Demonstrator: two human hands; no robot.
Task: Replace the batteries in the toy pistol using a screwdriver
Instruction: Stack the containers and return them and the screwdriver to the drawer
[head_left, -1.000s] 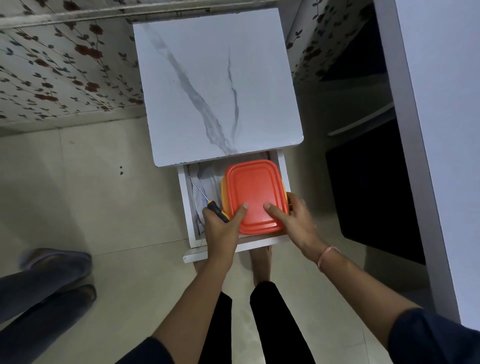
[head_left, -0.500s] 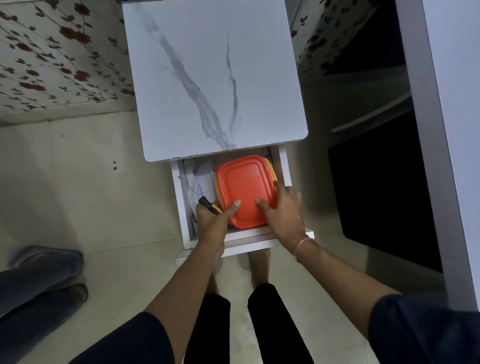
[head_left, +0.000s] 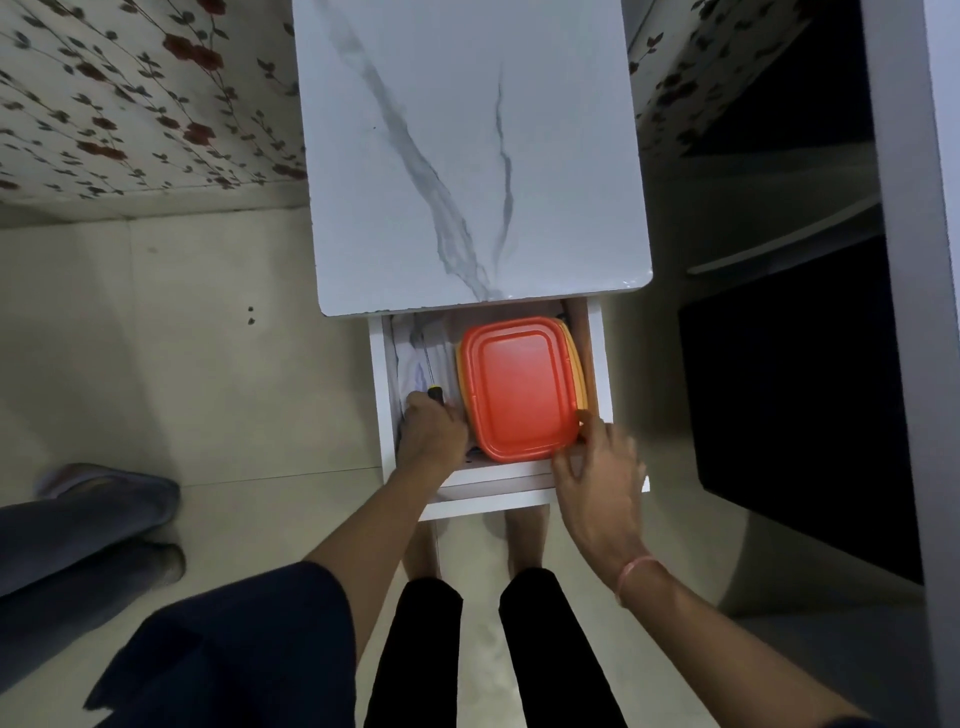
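A screwdriver (head_left: 434, 391) with a black-and-yellow handle and thin metal shaft lies along the left side of the open white drawer (head_left: 381, 395). My left hand (head_left: 431, 439) grips its handle inside the drawer. An orange-lidded plastic box (head_left: 519, 387) sits in the right part of the drawer. My right hand (head_left: 597, 467) hovers at the box's near right corner with relaxed fingers; its thumb is close to the lid edge, and contact is unclear. No toy pistol or batteries are in view.
The drawer sticks out from under a white marble-look tabletop (head_left: 467, 156). White paper or cloth lines the drawer's left side. Another person's legs (head_left: 88, 525) stand on the tiled floor at left. Dark furniture (head_left: 800, 415) and a white panel stand at right.
Both hands have come off the orange box, which now rests in the drawer. My left hand moved left with the screwdriver; my right hand drew back to the front right corner.
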